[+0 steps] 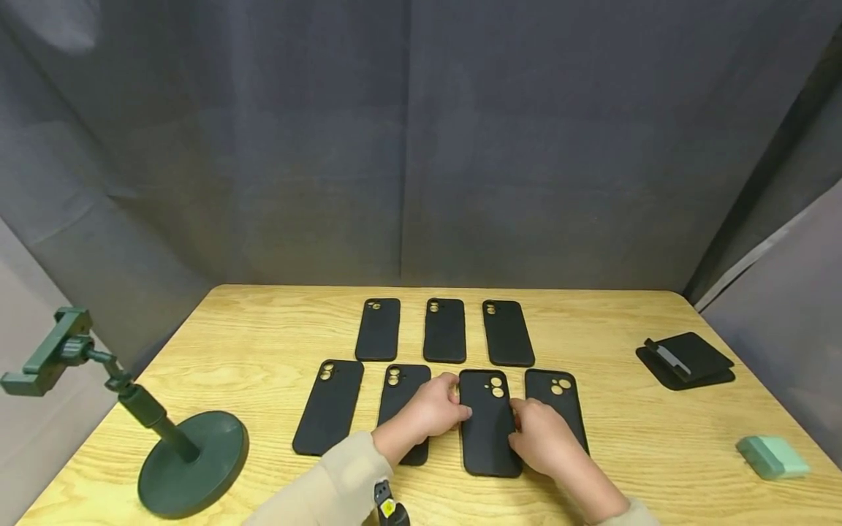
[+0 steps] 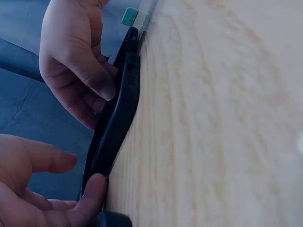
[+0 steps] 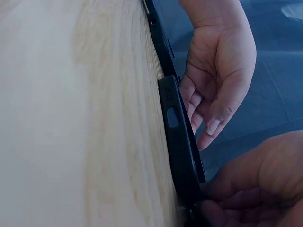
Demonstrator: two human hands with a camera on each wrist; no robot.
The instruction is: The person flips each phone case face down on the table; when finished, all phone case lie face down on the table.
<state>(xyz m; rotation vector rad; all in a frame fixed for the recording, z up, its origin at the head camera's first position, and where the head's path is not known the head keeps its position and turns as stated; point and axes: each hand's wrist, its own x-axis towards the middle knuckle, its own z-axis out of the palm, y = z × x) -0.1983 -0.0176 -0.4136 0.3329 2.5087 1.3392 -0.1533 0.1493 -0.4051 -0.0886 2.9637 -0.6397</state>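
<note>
Between both hands [image 1: 483, 424], black phone case [image 1: 488, 431] flat on table [image 1: 263, 329].

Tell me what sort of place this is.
Probably a staged recording or photo booth rather than a shop: grey curtains close in a wooden table, seven black phone cases lie in neat rows, both hands grip one case, and a green phone stand waits beside them.

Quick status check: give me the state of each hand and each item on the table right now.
left hand: grips the left edge of the held case.
right hand: grips its right edge.
held case: back up, flat on the table.
six other cases: flat, back up, untouched.
phone stand: upright, clamp empty.
black folded stand: lying flat.
green box: closed.
</note>
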